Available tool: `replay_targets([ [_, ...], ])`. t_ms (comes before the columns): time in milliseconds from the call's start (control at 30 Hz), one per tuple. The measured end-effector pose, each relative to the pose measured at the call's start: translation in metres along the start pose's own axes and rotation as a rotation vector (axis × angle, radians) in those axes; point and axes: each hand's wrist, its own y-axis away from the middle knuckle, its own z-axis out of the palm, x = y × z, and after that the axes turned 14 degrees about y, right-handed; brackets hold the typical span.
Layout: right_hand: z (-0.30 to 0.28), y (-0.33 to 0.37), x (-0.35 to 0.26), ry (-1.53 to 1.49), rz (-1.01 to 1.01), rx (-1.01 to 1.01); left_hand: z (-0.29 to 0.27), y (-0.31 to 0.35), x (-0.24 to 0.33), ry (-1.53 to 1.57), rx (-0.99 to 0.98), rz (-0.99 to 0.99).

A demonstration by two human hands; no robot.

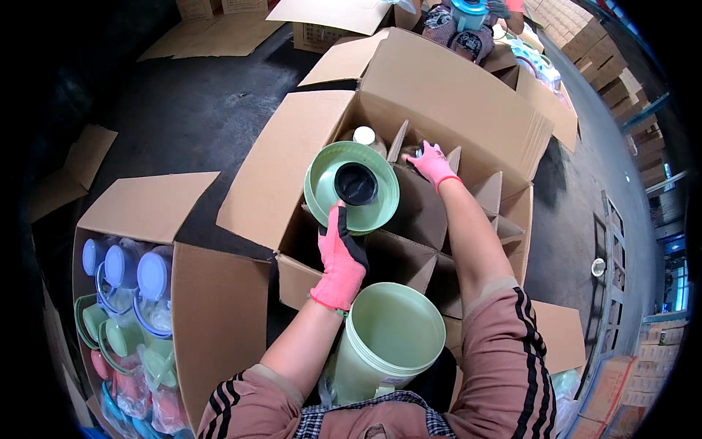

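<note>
My left hand (341, 257), in a pink glove with dark finger patches, is closed on a round pale green lid (319, 192) with a black disc in its centre. The lid is held over the near left part of a large open carton (468, 95) divided by cardboard partitions (417, 201). Deep in a far compartment, my right hand (434, 165), gloved the same way, has its fingers curled at something I cannot make out. A container with a white cap (364, 136) stands in the compartment behind the lid. Nearest my body is an open pale green bucket (395, 329), upright, its inside showing bare.
At the left, another carton (219, 322) holds several blue-, green- and pink-lidded containers (153, 274), some in clear plastic. Another person (468, 36) sits at the far side holding a blue item. Stacked boxes (607, 69) line the right. Flattened cardboard (205, 36) lies at far left.
</note>
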Motion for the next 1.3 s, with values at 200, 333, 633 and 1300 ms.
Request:
replay_targets([
  [200, -0.009, -0.002, 0.001, 0.237, -0.043, -0.137, -0.012, -0.012, 0.009, 0.025, -0.028, -0.067],
  [333, -0.011, 0.000, 0.011, 0.237, -0.021, -0.105, -0.017, -0.018, 0.007, 0.050, -0.020, -0.062],
  [633, -0.171, 0.040, 0.044, 0.129, -0.066, 0.158, 0.008, -0.009, 0.020, 0.150, -0.025, -0.067],
  [1300, -0.088, 0.355, 0.097, -1.584, -0.243, 0.271, 0.052, 0.087, 0.026, 0.338, -1.088, -0.335],
])
